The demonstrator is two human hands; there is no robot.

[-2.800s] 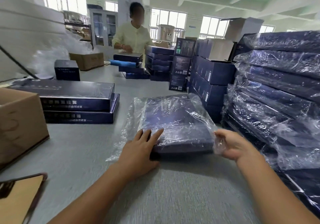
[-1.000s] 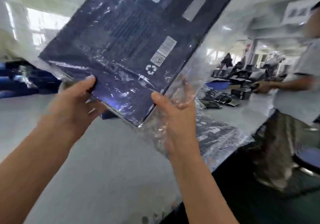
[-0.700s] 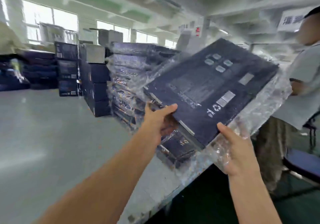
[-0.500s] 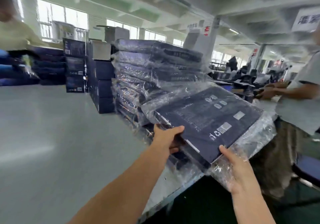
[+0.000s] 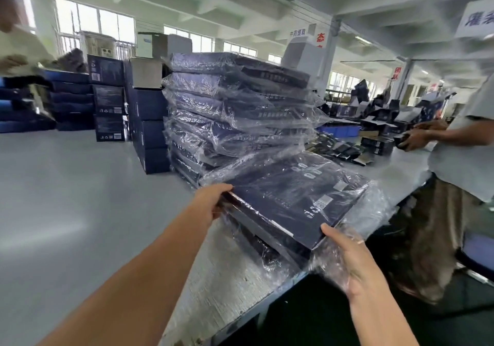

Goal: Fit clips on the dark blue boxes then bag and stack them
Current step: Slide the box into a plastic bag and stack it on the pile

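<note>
Bagged box (image 5: pixel 291 198) lower, nr stack (image 5: pixel 235 110)

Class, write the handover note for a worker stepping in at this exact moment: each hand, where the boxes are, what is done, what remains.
Left hand: grips the near left edge of the bagged box.
Right hand: holds its near right corner through the loose plastic.
The box is bagged, tilted, and sits low over a short stack at the table edge, in front of the tall stack of bagged boxes.
Done: this box is in its bag.
Left: set it down flat and let go; unbagged boxes stand behind.
</note>
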